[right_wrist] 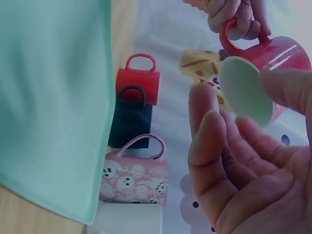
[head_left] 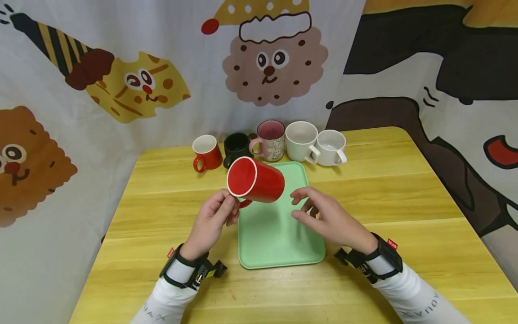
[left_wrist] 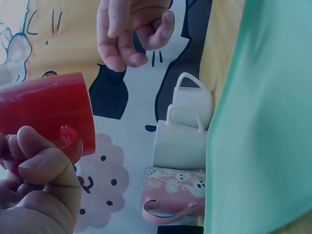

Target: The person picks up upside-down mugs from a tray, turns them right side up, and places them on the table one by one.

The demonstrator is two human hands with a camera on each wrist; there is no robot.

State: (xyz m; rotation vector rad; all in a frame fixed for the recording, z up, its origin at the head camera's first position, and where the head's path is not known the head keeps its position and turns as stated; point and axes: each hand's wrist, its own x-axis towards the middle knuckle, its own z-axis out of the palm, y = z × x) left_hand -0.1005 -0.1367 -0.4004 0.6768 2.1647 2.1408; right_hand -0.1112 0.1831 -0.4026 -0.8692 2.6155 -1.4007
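Observation:
A red mug point(head_left: 267, 182) lies tipped on its side in the air above the green tray point(head_left: 279, 260). Its handle is held in my left hand point(head_left: 212, 220), and the red base with a pale ring faces left. In the right wrist view the white inside of the same mug point(right_wrist: 243, 92) shows, apparently holding nothing. My right hand point(head_left: 332, 218) hovers to the right of the mug's mouth, fingers loosely bent and apart from it. The left wrist view shows thumb and fingers of the left hand point(left_wrist: 44, 185) around the handle.
Along the table's back edge stand a small red mug point(head_left: 210, 155), a black mug point(head_left: 236, 146), a pink patterned mug point(head_left: 273, 146) and two white mugs, one larger point(head_left: 297, 144) and one smaller point(head_left: 328, 150). A cartoon-printed cloth point(head_left: 162, 27) hangs behind the wooden table point(head_left: 162, 193).

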